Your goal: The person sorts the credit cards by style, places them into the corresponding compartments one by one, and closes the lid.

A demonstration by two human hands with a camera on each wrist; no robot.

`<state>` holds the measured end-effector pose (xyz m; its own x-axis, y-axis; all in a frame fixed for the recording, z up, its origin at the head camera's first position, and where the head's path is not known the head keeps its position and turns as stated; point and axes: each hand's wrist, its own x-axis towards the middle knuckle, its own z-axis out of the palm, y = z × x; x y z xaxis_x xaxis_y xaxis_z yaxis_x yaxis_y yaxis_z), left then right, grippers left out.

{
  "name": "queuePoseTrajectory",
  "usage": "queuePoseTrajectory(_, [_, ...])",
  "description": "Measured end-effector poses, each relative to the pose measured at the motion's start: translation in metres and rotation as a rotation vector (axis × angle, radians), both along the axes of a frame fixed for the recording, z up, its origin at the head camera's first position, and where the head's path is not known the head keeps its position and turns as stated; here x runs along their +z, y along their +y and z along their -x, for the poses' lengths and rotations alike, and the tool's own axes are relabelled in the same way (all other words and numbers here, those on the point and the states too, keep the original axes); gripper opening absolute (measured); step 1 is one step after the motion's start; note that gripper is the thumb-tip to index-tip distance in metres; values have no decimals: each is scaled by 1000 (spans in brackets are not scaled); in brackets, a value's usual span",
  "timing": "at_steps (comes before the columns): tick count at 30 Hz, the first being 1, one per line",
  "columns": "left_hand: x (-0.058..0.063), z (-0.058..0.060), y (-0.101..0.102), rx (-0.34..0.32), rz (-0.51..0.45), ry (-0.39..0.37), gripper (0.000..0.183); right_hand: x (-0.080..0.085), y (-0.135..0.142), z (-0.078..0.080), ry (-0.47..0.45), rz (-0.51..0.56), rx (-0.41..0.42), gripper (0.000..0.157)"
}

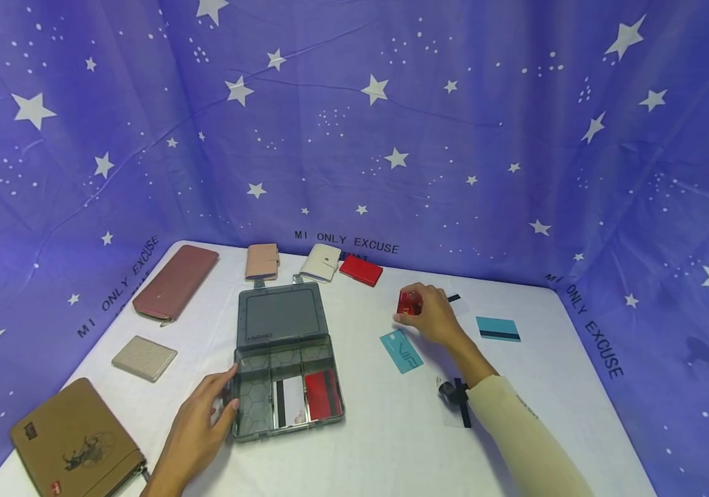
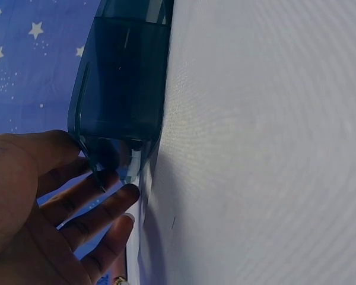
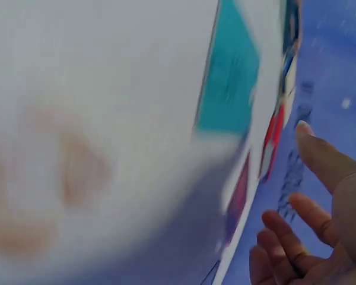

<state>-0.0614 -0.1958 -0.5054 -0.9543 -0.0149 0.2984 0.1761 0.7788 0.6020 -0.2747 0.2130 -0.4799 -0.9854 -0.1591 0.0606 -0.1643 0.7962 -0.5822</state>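
Observation:
My left hand (image 1: 195,424) rests at the left side of a translucent grey organizer box (image 1: 253,397), fingers loosely spread, with the thumb touching its corner in the left wrist view. The box's lid (image 1: 282,314) is folded back. Inside, compartments hold a white card (image 1: 288,402) with a dark stripe and a red striped card (image 1: 323,395). Over another red card (image 1: 406,304) hovers my right hand (image 1: 431,316), thumb and fingers apart around it. In the right wrist view that card lies on the table below the spread fingers. A teal VIP card (image 1: 402,351) lies just nearer.
Right of the hand lie a teal striped card (image 1: 498,329) and clear cards with black stripes, partly hidden by the arm. Pink (image 1: 262,262), white (image 1: 320,263) and red (image 1: 361,270) card holders line the back. Several wallets and a brown pouch (image 1: 77,438) lie left.

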Motion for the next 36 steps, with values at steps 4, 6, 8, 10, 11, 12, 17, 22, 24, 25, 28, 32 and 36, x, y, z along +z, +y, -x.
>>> queuePoseTrajectory(4, [1,0,0,1,-4,-9,59,-6,16,15,-13,-77,-59,72])
queuePoseTrajectory(6, [1,0,1,0,-9,-10,59,-9,21,21,-18,-104,-67,73])
queuePoseTrajectory(8, [0,0,1,-2,-12,-7,59,-12,25,25,-35,-124,-81,72])
queuePoseTrajectory(10, [-1,0,1,-4,-11,-1,59,-13,26,27,-57,-142,-93,71])
queuePoseTrajectory(11, [-1,0,2,-5,-10,4,59,-14,26,27,-66,-150,-97,71])
queuePoseTrajectory(12, [-2,0,2,-6,-7,9,59,-14,26,28,-73,-157,-98,70])
queuePoseTrajectory(17, [-2,0,2,-9,-6,32,59,-12,22,27,-69,-128,-84,67])
queuePoseTrajectory(22, [-2,0,2,-5,-5,32,59,-8,15,24,-34,30,-74,59])
queuePoseTrajectory(24, [-2,0,2,-2,-7,21,59,-4,10,20,5,93,-60,54])
queuePoseTrajectory(25, [-2,0,2,0,-6,13,59,-2,8,18,23,121,-54,51])
queuePoseTrajectory(28, [-2,0,2,5,-8,-9,59,7,-2,9,82,172,-36,45])
queuePoseTrajectory(32, [-1,1,1,7,-12,-9,59,18,-18,-9,115,245,6,39])
queuePoseTrajectory(36, [0,1,1,8,-13,20,59,28,-38,-31,90,366,98,32])
